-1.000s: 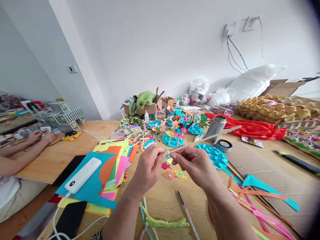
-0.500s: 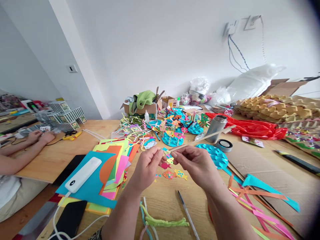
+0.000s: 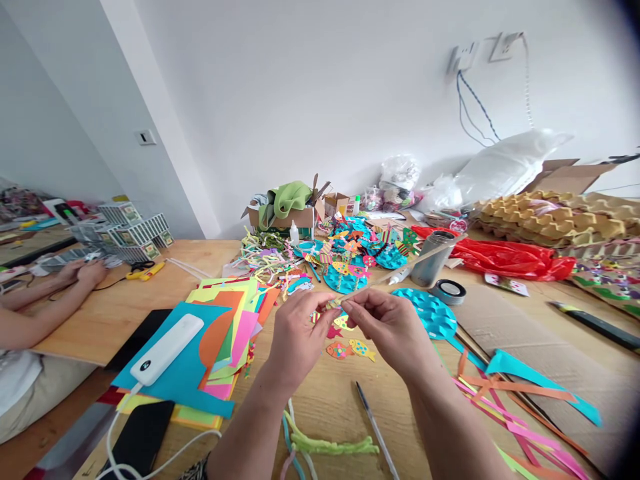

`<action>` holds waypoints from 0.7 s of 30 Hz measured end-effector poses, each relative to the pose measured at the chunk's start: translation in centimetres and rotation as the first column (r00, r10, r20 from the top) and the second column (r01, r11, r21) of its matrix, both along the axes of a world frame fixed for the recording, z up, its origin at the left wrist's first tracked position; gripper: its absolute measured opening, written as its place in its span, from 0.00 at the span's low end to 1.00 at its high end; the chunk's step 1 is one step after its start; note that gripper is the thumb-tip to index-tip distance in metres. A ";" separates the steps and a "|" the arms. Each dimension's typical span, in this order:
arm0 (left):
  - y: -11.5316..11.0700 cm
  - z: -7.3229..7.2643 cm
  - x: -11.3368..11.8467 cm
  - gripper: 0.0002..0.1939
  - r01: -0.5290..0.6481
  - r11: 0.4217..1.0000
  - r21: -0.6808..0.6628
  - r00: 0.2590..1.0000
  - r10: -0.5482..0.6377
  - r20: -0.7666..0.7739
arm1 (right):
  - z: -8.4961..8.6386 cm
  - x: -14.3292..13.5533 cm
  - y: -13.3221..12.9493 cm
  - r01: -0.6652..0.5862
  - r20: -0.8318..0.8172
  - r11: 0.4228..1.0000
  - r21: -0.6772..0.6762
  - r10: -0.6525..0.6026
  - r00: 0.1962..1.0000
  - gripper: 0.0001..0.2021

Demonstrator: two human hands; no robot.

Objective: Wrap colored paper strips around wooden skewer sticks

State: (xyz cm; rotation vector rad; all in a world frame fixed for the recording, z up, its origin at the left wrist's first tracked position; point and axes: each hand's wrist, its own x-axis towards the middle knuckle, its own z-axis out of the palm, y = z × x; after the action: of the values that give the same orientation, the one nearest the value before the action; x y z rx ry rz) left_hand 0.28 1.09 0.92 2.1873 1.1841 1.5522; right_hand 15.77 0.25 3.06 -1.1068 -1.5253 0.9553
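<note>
A thin, pale tan strip (image 3: 423, 256) runs from between my hands up to the right, in front of a metal bottle (image 3: 434, 260). My right hand (image 3: 383, 317) pinches it near its lower end. The fingers of my left hand (image 3: 303, 327) are closed around that same end, where a small yellowish bit shows. Just beneath my hands, paper fish (image 3: 362, 349) lie on the wooden table (image 3: 345, 400). Nearer to me are green pipe cleaners (image 3: 333, 447) and a pen (image 3: 375, 427).
Coloured paper (image 3: 185, 347) with a white power bank (image 3: 167, 350) lies at left. Behind are craft scraps, blue pieces and a cardboard box (image 3: 287, 217). At right are cardboard, paper strips and egg trays (image 3: 555, 217). Another person's hands (image 3: 87, 272) rest at far left.
My left hand has turned and shifted slightly at the strip's end. The strip's far end has tilted upward a little. The other person's hands have moved slightly.
</note>
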 end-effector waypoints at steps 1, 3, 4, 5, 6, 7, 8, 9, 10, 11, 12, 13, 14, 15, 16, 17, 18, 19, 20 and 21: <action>0.0 0.0 0.0 0.04 -0.017 0.998 0.060 0.999 0.019 -0.044 | 0.0 0.0 0.0 -0.009 0.001 1.000 -0.006 0.009 1.000 0.14; 0.0 0.0 0.0 0.04 -0.029 0.992 0.123 0.993 0.042 -0.108 | -0.1 -0.1 0.1 -0.022 0.004 1.000 -0.008 0.022 1.000 0.14; -0.1 0.0 0.0 0.05 -0.032 0.991 0.132 0.991 0.049 -0.128 | -0.1 -0.1 0.1 -0.024 0.008 1.000 -0.004 0.024 1.000 0.14; -0.1 0.0 0.0 0.05 -0.032 0.991 0.131 0.988 0.051 -0.143 | -0.2 -0.1 0.1 -0.024 0.015 1.000 0.002 0.024 1.000 0.13; -0.1 0.0 0.1 0.06 -0.030 0.992 0.124 0.987 0.048 -0.152 | -0.2 0.0 0.1 -0.020 0.025 1.000 0.009 0.020 0.999 0.13; -0.2 0.0 0.1 0.06 -0.023 0.993 0.114 0.987 0.041 -0.154 | -0.3 0.0 0.1 -0.012 0.037 1.000 0.018 0.011 0.999 0.13; -0.2 0.1 0.1 0.06 -0.015 0.995 0.102 0.988 0.030 -0.149 | -0.3 0.1 0.1 -0.001 0.050 1.000 0.027 -0.001 0.999 0.12; -0.3 0.1 0.1 0.07 -0.005 0.996 0.087 0.990 0.017 -0.139 | -0.4 0.2 0.1 0.010 0.061 0.999 0.033 -0.012 0.998 0.12; -0.3 0.2 0.0 0.07 0.007 0.998 0.068 0.992 0.002 -0.125 | -0.4 0.3 0.1 0.017 0.073 0.999 0.037 -0.020 0.997 0.12; -0.4 0.3 0.0 0.08 0.019 0.999 0.040 0.994 -0.015 -0.108 | -0.4 0.4 0.1 0.021 0.083 0.999 0.038 -0.024 0.996 0.12; -0.5 0.4 0.0 0.08 0.033 0.999 0.001 0.996 -0.033 -0.088 | -0.5 0.5 0.1 0.019 0.092 0.999 0.039 -0.022 0.996 0.12; -0.6 0.6 -0.1 0.09 0.048 0.998 -0.048 0.997 -0.051 -0.064 | -0.4 0.5 0.1 0.014 0.099 0.999 0.039 -0.018 0.995 0.12; -0.6 0.7 -0.2 0.10 0.068 0.992 -0.107 0.997 -0.072 -0.033 | -0.4 0.6 0.0 0.007 0.103 0.999 0.038 -0.011 0.995 0.12; -0.7 0.8 -0.2 0.11 0.097 0.980 -0.173 0.995 -0.097 0.008 | -0.3 0.6 -0.1 0.002 0.105 0.999 0.035 -0.005 0.994 0.12; -0.8 1.0 -0.3 0.12 0.133 0.961 -0.242 0.991 -0.123 0.057 | -0.2 0.6 -0.1 -0.004 0.105 0.999 0.032 0.001 0.994 0.12; -0.9 1.1 -0.3 0.12 0.174 0.936 -0.306 0.983 -0.146 0.112 | -0.1 0.6 -0.2 -0.010 0.103 1.000 0.027 0.008 0.995 0.12; -0.9 1.2 -0.4 0.12 0.217 0.907 -0.360 0.972 -0.167 0.166 | 0.0 0.6 -0.2 -0.016 0.101 1.000 0.019 0.014 0.995 0.12; -0.9 1.2 -0.4 0.12 0.260 0.877 -0.405 0.959 -0.184 0.217 | 0.1 0.6 -0.2 -0.022 0.100 1.000 0.011 0.020 0.995 0.12; -0.9 1.3 -0.5 0.12 0.299 0.847 -0.439 0.944 -0.197 0.263 | 0.2 0.6 -0.3 -0.025 0.101 1.000 0.006 0.024 0.995 0.12; -0.8 1.3 -0.5 0.12 0.335 0.820 -0.465 0.930 -0.207 0.304 | 0.2 0.6 -0.3 -0.028 0.105 1.000 0.003 0.028 0.994 0.12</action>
State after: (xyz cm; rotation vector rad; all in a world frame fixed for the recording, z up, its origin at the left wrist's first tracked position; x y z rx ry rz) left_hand -0.23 0.26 2.18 1.6764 1.0034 1.1704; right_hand 16.37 -0.04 3.29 -1.1508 -1.6304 0.9248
